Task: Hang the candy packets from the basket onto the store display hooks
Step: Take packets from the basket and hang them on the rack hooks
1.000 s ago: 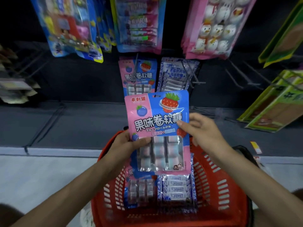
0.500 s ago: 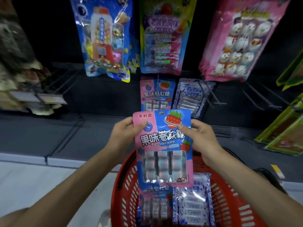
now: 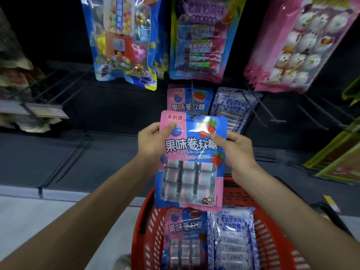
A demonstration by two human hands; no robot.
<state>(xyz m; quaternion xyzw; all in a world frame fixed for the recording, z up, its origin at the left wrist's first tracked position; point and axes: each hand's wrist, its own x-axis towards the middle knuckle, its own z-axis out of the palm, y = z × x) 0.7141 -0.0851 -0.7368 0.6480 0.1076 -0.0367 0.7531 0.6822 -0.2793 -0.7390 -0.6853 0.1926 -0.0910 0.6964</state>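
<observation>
Both hands are on it now: the left hand (image 3: 153, 141) pinches the upper left edge of the pink-and-blue candy packet (image 3: 191, 162), thumb across the blueberry picture, and the right hand (image 3: 236, 151) clamps the upper right edge, thumb by the strawberry. Fingers closed on the film on both sides, nothing else in either hand. The packet hangs upright between them, above the back rim of the red basket (image 3: 272, 230), its top edge right at the tip of the display hook (image 3: 191, 100) that carries a matching hung packet (image 3: 187, 100) behind.

The hang slot at the packet's top centre looks to be touching or just short of the hook's end; I can't tell whether the tip is through. To do this well, I'd say keep the header taut between the two grips so the slot stays open and flat, line the slot up square to the prong, then push straight back along it, not upward. The film is slippery and floppy, so grips near the top corners make sense.

Against the frame half a second back, the packet has risen and gone forward toward the hook, and the right thumb sits higher on the header. Down in the basket, another fruit-roll packet (image 3: 185, 238) and a blue-and-white packet (image 3: 231, 240) lie as they were, waiting.
</observation>
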